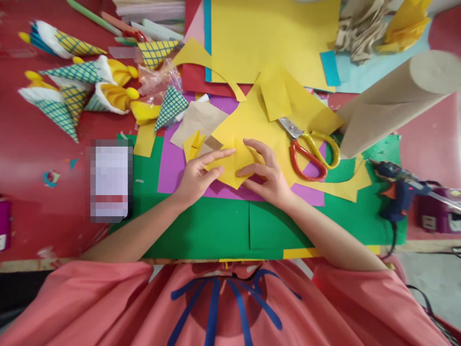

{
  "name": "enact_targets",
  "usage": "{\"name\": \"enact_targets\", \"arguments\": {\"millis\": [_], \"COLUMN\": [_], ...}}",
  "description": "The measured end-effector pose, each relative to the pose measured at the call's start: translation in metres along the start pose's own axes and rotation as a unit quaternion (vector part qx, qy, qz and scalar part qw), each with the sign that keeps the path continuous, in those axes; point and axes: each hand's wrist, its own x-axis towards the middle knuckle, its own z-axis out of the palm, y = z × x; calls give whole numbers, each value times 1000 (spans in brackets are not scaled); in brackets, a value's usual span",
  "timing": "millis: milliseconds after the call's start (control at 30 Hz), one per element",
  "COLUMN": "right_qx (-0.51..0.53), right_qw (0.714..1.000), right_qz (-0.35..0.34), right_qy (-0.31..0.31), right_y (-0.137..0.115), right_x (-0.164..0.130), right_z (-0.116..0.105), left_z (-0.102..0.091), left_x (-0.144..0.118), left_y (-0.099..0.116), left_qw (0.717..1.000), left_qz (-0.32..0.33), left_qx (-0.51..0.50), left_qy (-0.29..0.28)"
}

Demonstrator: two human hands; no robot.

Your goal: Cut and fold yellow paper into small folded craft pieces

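Note:
A small square of yellow paper (234, 166) with a crease down its middle is between my hands. My left hand (196, 178) grips its left side, index finger stretched over the top and thumb nearer me. Bent fingers of my right hand (268, 178) hold the right side, whose edge is raised. Beneath lies a larger yellow sheet (248, 115). A folded yellow paper piece (194, 144) rests just beyond my left hand. Scissors (309, 151) with one red and one yellow handle lie right of my right hand, their blades partly under a yellow strip (275, 98).
A green board (201, 226) and purple sheet (173, 173) lie underneath. Several patterned paper cones (82, 72) sit at the far left, near a blurred-out phone-like object (111, 182). On the right are a brown paper roll (396, 101) and a glue gun (399, 192) with a cable.

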Motion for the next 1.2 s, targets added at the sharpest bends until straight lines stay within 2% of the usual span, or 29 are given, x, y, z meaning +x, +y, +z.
{"name": "enact_targets", "arguments": {"millis": [133, 300, 433, 500, 567, 633, 733, 833, 1000, 1200], "right_qx": [45, 100, 95, 95, 94, 104, 158, 214, 262, 264], "right_qw": [999, 993, 993, 993, 994, 990, 974, 960, 945, 942], "right_qz": [23, 37, 38, 35, 46, 89, 159, 180, 197, 203], "right_qy": [14, 43, 56, 54, 43, 28, 19, 4, -10, -35], "right_y": [-2, 0, 0, -1, -3, -4, -4, -4, -5, -8], "right_x": [0, -1, 1, 2, 3, 2, -2, -5, -3, 0], "right_z": [1, 5, 6, 5, 5, 6, 8, 9, 7, 6], "left_z": [-2, 0, 5, 6, 7, 8, 8, 9, 10, 10], "left_x": [-1, -4, -5, -5, -5, -5, -3, -2, -4, -6], "left_y": [2, 4, 5, 5, 3, 3, 4, 5, 2, -2], "left_qw": [1000, 996, 992, 993, 996, 1000, 999, 997, 996, 999], "left_qz": [2, 40, 58, 70, 57, 19, -14, -23, -40, -17], "left_qx": [16, 41, 102, 95, 61, 18, -41, -75, -65, -32], "left_qy": [-16, -61, -37, -16, -3, 4, 20, 20, -35, -26]}}
